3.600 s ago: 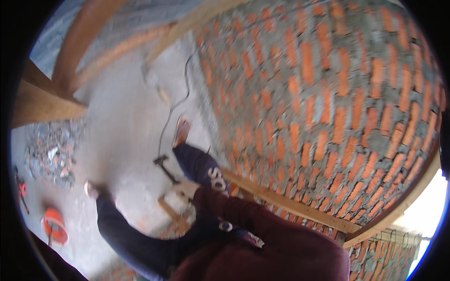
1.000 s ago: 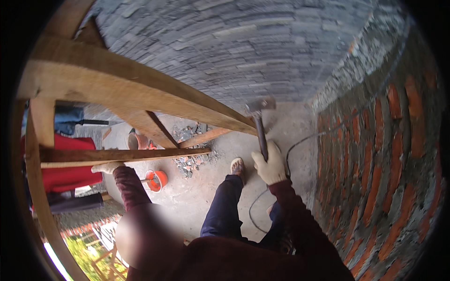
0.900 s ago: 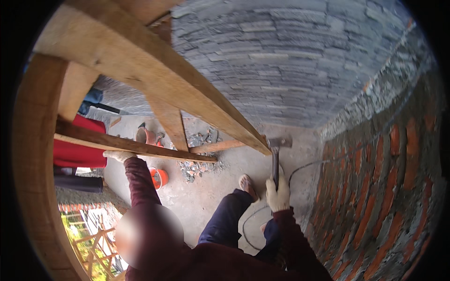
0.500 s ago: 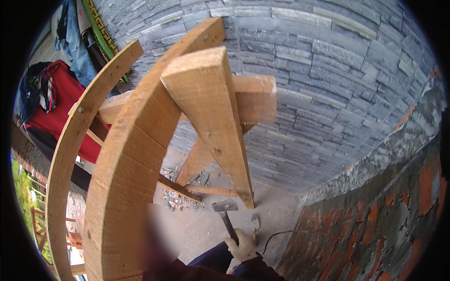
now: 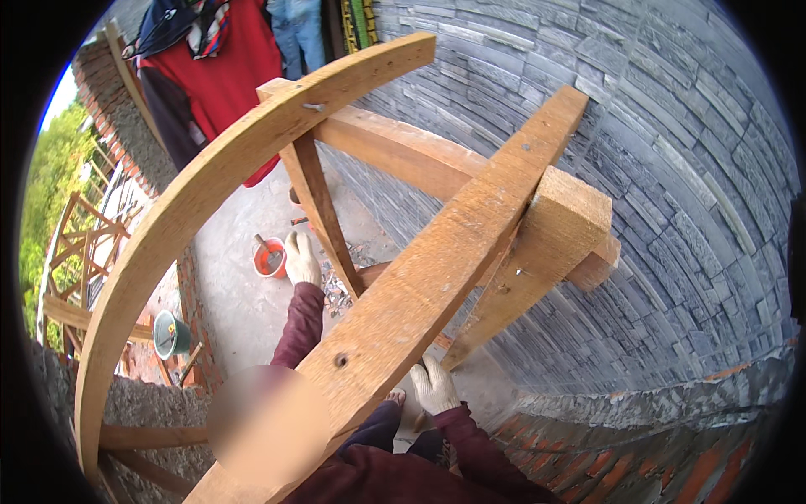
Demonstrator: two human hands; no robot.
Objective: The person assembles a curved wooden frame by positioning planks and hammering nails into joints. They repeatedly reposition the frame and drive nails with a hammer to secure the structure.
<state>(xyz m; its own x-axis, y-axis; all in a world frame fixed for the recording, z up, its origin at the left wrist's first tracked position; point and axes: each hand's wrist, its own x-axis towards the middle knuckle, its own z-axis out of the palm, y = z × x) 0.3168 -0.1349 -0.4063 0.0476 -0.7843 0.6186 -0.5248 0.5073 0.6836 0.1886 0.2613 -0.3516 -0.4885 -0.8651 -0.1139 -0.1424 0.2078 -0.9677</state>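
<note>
My left hand [image 5: 302, 260], in a white glove, reaches past the wooden frame with its fingers stretched out, right beside a small orange bucket [image 5: 269, 259] on the floor. My right hand [image 5: 435, 385], gloved too, is closed low down at the edge of a thick timber [image 5: 420, 286]. The hammer gripped there a moment ago is hidden now, apparently behind this timber. A curved wooden rib [image 5: 185, 189] arches at the left. Between rib and timber runs a crosspiece [image 5: 403, 144], and a tapered wooden post [image 5: 537, 244] leans against the timber's right side.
Grey stone cladding [image 5: 672, 185] covers the wall at the right, above rough brickwork [image 5: 621, 458]. A red garment [image 5: 231, 76] and jeans [image 5: 295, 38] hang at the back. A green bucket [image 5: 170, 334] stands at the left. Rubble [image 5: 337, 296] lies beneath the frame.
The view has swung left, so the frame appears farther right. My left hand has come into sight beside the orange bucket. The hammer in my right hand has gone out of sight.
</note>
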